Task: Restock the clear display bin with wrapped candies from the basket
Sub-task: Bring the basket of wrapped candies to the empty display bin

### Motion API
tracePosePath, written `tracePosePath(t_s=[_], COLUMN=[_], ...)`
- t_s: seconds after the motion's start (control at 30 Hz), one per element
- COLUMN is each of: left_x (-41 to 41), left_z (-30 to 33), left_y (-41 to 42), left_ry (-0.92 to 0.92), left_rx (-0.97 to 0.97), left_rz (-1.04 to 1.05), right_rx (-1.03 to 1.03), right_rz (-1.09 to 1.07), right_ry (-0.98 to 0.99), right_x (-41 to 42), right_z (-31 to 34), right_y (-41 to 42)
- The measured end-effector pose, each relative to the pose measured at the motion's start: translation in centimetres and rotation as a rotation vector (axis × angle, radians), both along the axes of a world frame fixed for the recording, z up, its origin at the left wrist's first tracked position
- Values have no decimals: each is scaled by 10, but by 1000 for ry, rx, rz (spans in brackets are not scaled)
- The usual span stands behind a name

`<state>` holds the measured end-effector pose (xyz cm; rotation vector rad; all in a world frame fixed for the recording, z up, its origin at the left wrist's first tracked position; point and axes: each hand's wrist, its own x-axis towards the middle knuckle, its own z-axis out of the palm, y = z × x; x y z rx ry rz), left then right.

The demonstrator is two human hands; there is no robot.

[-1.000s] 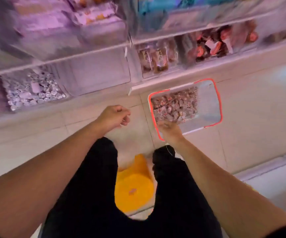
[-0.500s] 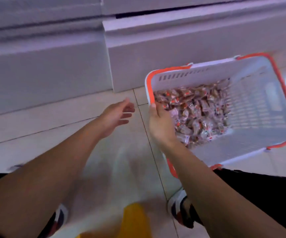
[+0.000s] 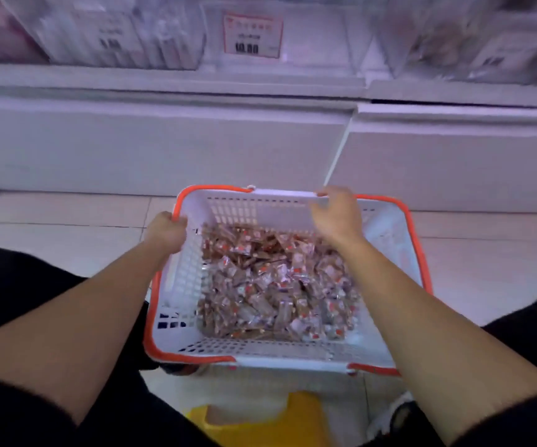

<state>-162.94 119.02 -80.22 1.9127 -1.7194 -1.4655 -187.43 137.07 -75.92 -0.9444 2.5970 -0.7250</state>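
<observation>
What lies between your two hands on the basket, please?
In the head view, the basket's far orange-and-white rim runs between the left hand and right hand, above the wrapped candies.

- Basket (image 3: 183,285): white perforated plastic, matt, with a smooth orange rim
- Wrapped candies (image 3: 270,285): glossy, crinkled clear film
- Floor (image 3: 67,214): pale smooth tiles with a slight sheen
- Price tag (image 3: 252,35), upper centre: paper behind clear plastic
- Stool (image 3: 260,421), bottom centre: smooth yellow plastic
</observation>
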Motion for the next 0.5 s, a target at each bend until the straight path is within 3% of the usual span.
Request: tracePosePath(t_s=[0.03,0.07,0.13,0.17,0.23,0.4,0.5], left_x=[8,13,16,15,12,9,9], left_z=[-1,-4,-11,-14,-15,-21,-28], left_y=[-4,-9,-17,-20,-26,-63,-94], left_ry=[27,77,80,53,33,26,50], left_rx=[-1,21,10,-14,-44,-102,-181], left_rz=[17,28,29,17,0,8,23], right_rx=[86,193,343,365,336,364,272], right_rz=[-136,-308,-578,-593,-529,-358,-180], right_ry=[180,223,-3,-141,-224,-49,55], right_x=[-23,-45,-70,-75,-77,-92,-107], right_z=[3,1,-5,-13,-25,-31,-35], right_y=[17,34,62,70,77,63,49])
